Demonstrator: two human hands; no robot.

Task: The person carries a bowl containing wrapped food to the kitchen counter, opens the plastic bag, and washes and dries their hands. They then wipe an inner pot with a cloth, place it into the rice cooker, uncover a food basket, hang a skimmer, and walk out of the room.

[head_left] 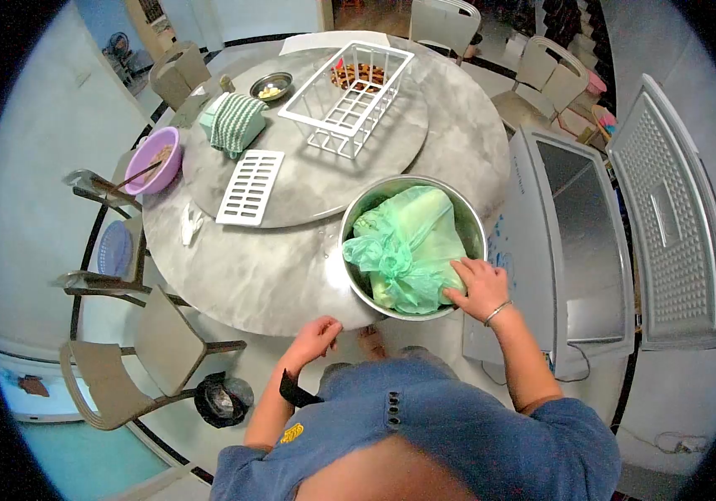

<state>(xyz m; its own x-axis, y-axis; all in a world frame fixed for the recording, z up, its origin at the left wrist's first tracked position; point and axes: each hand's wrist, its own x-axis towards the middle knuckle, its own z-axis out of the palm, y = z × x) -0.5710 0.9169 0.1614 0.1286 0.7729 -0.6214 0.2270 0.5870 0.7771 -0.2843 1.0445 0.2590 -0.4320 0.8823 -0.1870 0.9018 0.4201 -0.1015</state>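
Note:
A round metal basin (484, 242) stands at the near right edge of the table. Inside it lies a knotted green plastic bag (412, 250) with pale, bulky contents I cannot make out. My right hand (481, 290) rests on the bag's right side by the basin rim, thumb and fingers apart. It touches the bag without gripping it. My left hand (318, 338) is at the near table edge, left of the basin. Its fingers are loosely curled and nothing shows in them.
On the round marble table (241, 275) are a white wire basket (350, 108), a white slotted tray (250, 188), a green striped cloth (237, 121), a small bowl (271, 86) and a purple basin (155, 163). An open chest freezer (533, 250) stands right; chairs (170, 338) stand around.

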